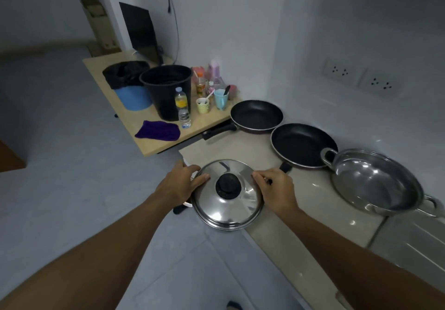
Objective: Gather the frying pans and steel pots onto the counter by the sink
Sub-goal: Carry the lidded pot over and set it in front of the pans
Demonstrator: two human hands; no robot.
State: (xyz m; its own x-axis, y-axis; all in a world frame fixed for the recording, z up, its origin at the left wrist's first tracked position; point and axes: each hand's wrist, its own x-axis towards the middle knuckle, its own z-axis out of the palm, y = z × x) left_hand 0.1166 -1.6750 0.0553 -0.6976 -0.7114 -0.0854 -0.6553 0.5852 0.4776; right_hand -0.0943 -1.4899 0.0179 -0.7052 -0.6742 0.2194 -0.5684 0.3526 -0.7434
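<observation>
A lidded steel pot [227, 203] with a black knob sits at the front edge of the beige counter [301, 196], partly overhanging it. My left hand [180, 182] grips its left side and my right hand [277, 188] grips its right side. Behind it on the counter lie two black frying pans, one at the far end [256, 116] and one nearer [303, 144]. A wide steel pot [374, 182] with loop handles rests to the right of them, beside the sink's drainboard [414, 244].
A low wooden table [144, 141] on the left carries a black bucket [166, 90], a blue bin with a black bag [131, 93], a water bottle [183, 107], cups, small bottles and a purple cloth [157, 130]. Wall sockets [358, 77] sit above the counter.
</observation>
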